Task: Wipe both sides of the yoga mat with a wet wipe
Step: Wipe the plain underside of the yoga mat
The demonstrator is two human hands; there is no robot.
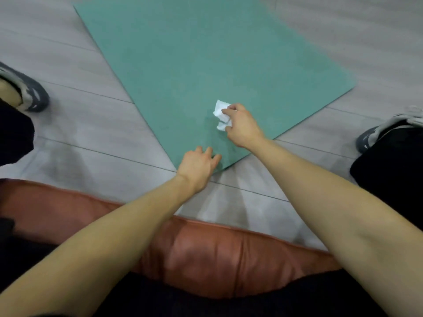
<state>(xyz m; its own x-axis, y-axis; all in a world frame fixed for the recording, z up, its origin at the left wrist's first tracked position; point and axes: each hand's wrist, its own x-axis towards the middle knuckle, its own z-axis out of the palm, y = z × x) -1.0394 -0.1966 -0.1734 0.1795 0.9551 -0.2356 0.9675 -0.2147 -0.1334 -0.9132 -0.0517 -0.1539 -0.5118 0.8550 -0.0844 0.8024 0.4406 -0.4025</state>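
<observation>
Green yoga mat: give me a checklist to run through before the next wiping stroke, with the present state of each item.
1. Crumpled white wet wipe held by right hand: ok.
2. Wipe touching the green yoga mat: ok.
3. Left hand pinning the mat's near corner: ok.
4. Mat flat on the grey plank floor: ok.
5. Mat ahead free of objects: ok.
6. Wipe wet enough: cannot tell.

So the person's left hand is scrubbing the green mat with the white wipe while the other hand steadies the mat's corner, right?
Not quite: the head view shows the right hand holding the white wipe on the green mat. The left hand steadies the mat's corner.
</observation>
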